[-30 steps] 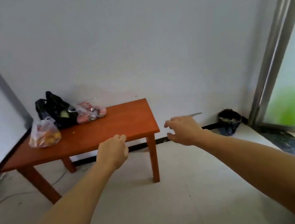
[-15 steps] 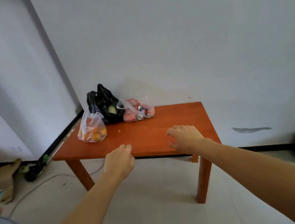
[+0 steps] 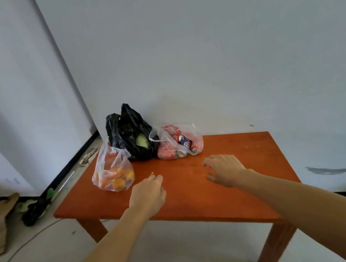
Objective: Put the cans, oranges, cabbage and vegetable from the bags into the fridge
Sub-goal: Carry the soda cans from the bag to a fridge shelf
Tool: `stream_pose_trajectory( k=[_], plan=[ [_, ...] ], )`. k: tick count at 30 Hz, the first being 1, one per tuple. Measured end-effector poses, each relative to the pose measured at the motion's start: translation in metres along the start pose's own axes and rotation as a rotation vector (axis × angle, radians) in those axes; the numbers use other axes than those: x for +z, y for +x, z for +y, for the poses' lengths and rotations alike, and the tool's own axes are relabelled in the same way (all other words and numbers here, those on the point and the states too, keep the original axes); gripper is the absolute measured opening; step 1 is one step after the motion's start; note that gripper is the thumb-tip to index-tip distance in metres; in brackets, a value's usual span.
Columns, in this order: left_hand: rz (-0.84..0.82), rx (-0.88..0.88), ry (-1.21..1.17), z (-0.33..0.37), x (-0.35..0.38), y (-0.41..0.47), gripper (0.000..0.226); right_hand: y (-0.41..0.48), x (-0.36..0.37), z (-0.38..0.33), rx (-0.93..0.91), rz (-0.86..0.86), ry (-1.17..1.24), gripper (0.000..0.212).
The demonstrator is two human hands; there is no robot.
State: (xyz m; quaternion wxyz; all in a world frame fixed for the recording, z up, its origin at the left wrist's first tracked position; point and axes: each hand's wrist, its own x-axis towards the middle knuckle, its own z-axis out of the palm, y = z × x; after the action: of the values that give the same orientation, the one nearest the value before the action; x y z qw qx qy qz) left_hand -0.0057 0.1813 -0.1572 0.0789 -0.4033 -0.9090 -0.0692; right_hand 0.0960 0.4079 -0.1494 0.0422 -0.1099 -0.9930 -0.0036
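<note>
While both forearms reach out over the near edge of the orange-brown table (image 3: 244,198), the left hand (image 3: 148,193) hangs with fingers loosely curled together and empty, just short of the clear bag of oranges (image 3: 113,174). Further right, the right hand (image 3: 225,170) hovers with fingers spread and bent, holding nothing. Beyond it lies the clear bag of cans (image 3: 179,145), near but apart. Farthest back, the black bag (image 3: 131,134) stands between the two, showing something pale green.

No legible text or labels
</note>
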Motion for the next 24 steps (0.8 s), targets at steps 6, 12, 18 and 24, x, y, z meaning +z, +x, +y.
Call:
stream_pose_trajectory(
  k=[6, 12, 18, 24],
  plan=[
    [-0.051, 0.095, -0.014, -0.066, 0.028, 0.108, 0.022, 0.107, 0.023, 0.011, 0.136, -0.006, 0.003, 0.04],
    [-0.116, 0.205, -0.041, -0.101, 0.055, 0.203, 0.028, 0.189, 0.045, 0.019, 0.199, -0.044, 0.003, 0.036],
    [-0.179, 0.257, -0.113, -0.103, 0.105, 0.27, 0.033, 0.253, 0.076, 0.05, 0.167, -0.074, -0.067, 0.027],
    [-0.227, 0.314, -0.077, -0.097, 0.151, 0.348, 0.033, 0.34, 0.121, 0.096, -0.012, -0.063, -0.235, 0.029]
  ],
)
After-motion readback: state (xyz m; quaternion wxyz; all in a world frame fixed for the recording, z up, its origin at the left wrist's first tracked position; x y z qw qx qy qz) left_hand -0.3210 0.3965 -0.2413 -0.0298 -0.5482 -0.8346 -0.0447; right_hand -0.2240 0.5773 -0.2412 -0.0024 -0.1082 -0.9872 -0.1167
